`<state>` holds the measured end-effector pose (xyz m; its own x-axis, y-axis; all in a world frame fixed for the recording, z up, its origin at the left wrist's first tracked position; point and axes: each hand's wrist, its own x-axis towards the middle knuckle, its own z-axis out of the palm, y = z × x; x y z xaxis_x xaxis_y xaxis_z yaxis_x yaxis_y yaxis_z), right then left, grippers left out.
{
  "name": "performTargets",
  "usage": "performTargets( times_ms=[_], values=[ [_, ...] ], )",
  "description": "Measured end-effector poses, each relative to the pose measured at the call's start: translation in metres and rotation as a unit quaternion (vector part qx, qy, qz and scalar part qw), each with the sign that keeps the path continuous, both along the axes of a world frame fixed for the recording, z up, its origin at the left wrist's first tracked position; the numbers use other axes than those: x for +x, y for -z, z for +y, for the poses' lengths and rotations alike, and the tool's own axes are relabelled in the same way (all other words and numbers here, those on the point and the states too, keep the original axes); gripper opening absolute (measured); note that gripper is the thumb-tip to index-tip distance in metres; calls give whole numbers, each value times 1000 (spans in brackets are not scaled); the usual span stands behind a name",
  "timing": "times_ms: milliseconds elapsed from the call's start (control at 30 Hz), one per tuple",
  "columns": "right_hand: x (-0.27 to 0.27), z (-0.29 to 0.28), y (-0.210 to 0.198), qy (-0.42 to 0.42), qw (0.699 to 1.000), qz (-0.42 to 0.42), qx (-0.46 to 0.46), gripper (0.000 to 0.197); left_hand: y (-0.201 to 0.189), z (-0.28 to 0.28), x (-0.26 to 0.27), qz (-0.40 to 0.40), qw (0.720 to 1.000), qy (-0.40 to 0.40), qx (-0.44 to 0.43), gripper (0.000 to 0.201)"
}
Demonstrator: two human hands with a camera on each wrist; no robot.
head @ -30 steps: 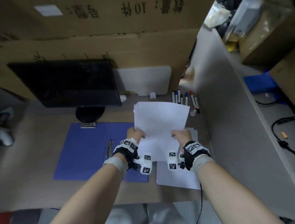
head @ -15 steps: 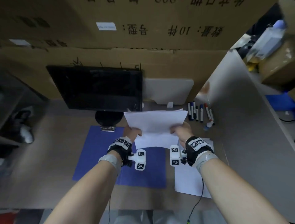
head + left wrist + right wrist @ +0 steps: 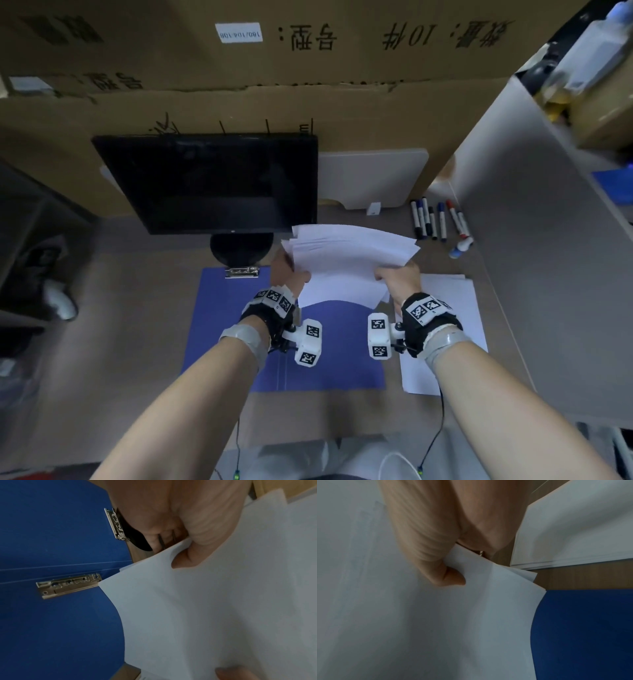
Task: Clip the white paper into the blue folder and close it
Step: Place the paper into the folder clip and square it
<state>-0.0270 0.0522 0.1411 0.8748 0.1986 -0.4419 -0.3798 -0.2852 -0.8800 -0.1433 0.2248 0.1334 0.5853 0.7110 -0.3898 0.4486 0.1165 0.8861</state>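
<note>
A sheaf of white paper hangs in the air over the open blue folder, bowed upward in the middle. My left hand pinches its left edge, thumb on top. My right hand pinches the right edge, thumb on top. The folder lies flat on the desk with one metal clip at its far edge and a second clip along the spine, partly covered by the paper's corner. The paper hides the far half of the folder's right panel.
A second stack of white paper lies on the desk right of the folder. A black monitor stands behind the folder. Several markers lie at the back right beside a grey partition. Cardboard boxes close the back.
Both hands have carried the paper left and down from upright over the side stack to nearly flat above the folder. The sheets now fan slightly and bow between the hands.
</note>
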Motion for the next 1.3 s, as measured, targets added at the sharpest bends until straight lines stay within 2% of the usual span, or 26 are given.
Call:
performTargets(
  times_ms=[133, 233, 300, 367, 467, 667, 800, 900, 967, 1033, 1100, 1133, 1167, 1200, 1233, 1300],
  values=[
    [0, -3, 4, -13, 1000, -12, -23, 35, 1, -1, 4, -26, 999, 47, -10, 53],
    [0, -3, 7, -9, 1000, -10, -14, 27, 4, 0, 7, -28, 998, 62, -14, 49],
    [-3, -4, 8, 3, 1000, -10, 15, 53, 9, 2, 5, -17, 998, 52, -25, 50],
    [-5, -3, 8, 0, 1000, -13, 8, 62, 15, 4, 3, -1, 999, 48, -27, 52],
    [-5, 2, 3, 4, 1000, -4, -20, 57, 12, 4, 4, 14, 998, 52, -29, 53],
    [4, 4, 5, 33, 999, 7, 13, 62, 14, 6, 5, 69, 992, 103, -36, 52],
    [6, 6, 10, -28, 998, 50, -38, 38, 16, 2, 9, 100, 986, 126, -50, 50],
    [8, 9, 21, -12, 996, 78, -30, 41, 18, 1, 15, 99, 988, 106, -61, 55],
    [10, 11, 29, 13, 997, 81, 6, 37, 14, 2, 19, 135, 985, 95, -51, 53],
    [10, 9, 32, 22, 996, 80, 39, 34, 12, 2, 23, 159, 984, 77, -38, 41],
    [11, 6, 35, 21, 995, 87, 54, 34, 12, 1, 25, 171, 983, 54, -44, 17],
    [11, 5, 38, 19, 994, 97, 54, 32, 18, 0, 26, 174, 983, 39, -53, 24],
    [10, 5, 41, 17, 993, 108, 54, 30, 17, -3, 24, 173, 982, 32, -63, 12],
    [9, 6, 44, 18, 991, 118, 52, 30, 19, -5, 23, 161, 984, 12, -72, 12],
    [7, 8, 45, 24, 990, 127, 49, 31, 18, -6, 24, 160, 984, 3, -81, 14],
    [5, 14, 42, 59, 987, 138, 51, 47, 12, -7, 29, 157, 983, -20, -92, 10]
  ],
)
